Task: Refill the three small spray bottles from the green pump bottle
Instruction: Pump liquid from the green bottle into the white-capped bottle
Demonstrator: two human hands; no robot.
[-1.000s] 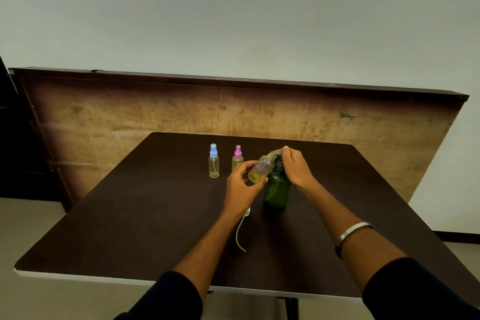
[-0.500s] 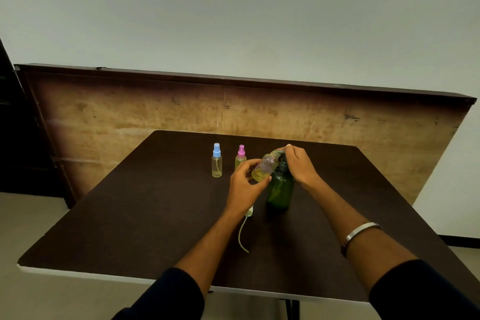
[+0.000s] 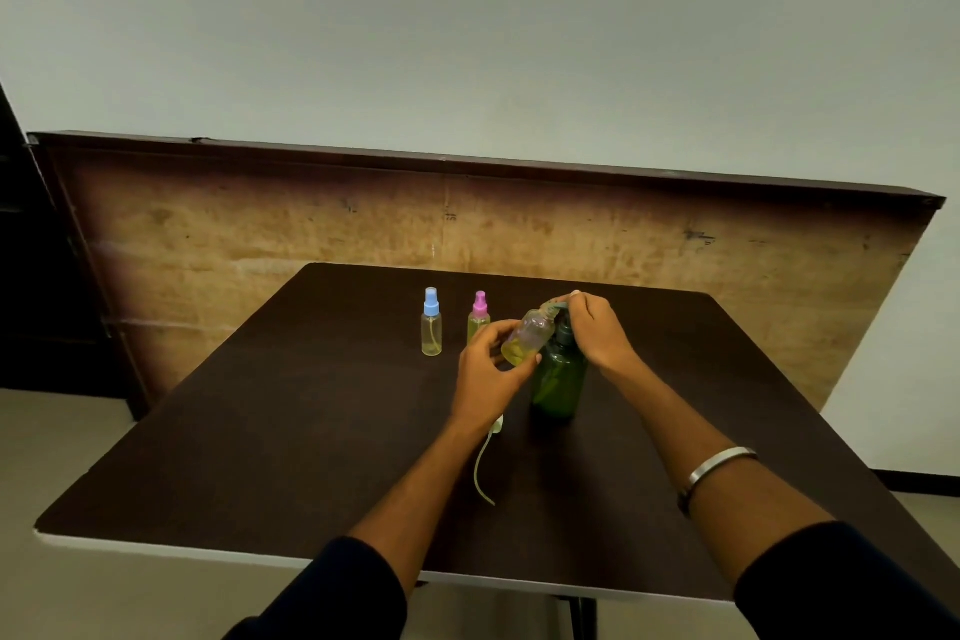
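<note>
My left hand (image 3: pixel 485 369) holds an uncapped small clear spray bottle (image 3: pixel 527 337), tilted, with its mouth up against the spout of the green pump bottle (image 3: pixel 557 379). Yellowish liquid sits in its lower end. My right hand (image 3: pixel 595 327) rests on top of the green bottle's pump head with fingers curled over it. The green bottle stands upright on the dark table (image 3: pixel 291 431). Two more small bottles stand to the left: one with a blue cap (image 3: pixel 431 322) and one with a pink cap (image 3: pixel 478 314). A loose white sprayer top with its thin tube (image 3: pixel 483 463) lies under my left wrist.
A brown wooden board (image 3: pixel 260 244) leans against the wall behind the table. The table's near edge (image 3: pixel 208 554) is white. A metal bangle (image 3: pixel 719 465) is on my right wrist.
The hands and bottles keep the same arrangement; only the head camera has shifted slightly, so the scene sits a little lower and to the right in view.
</note>
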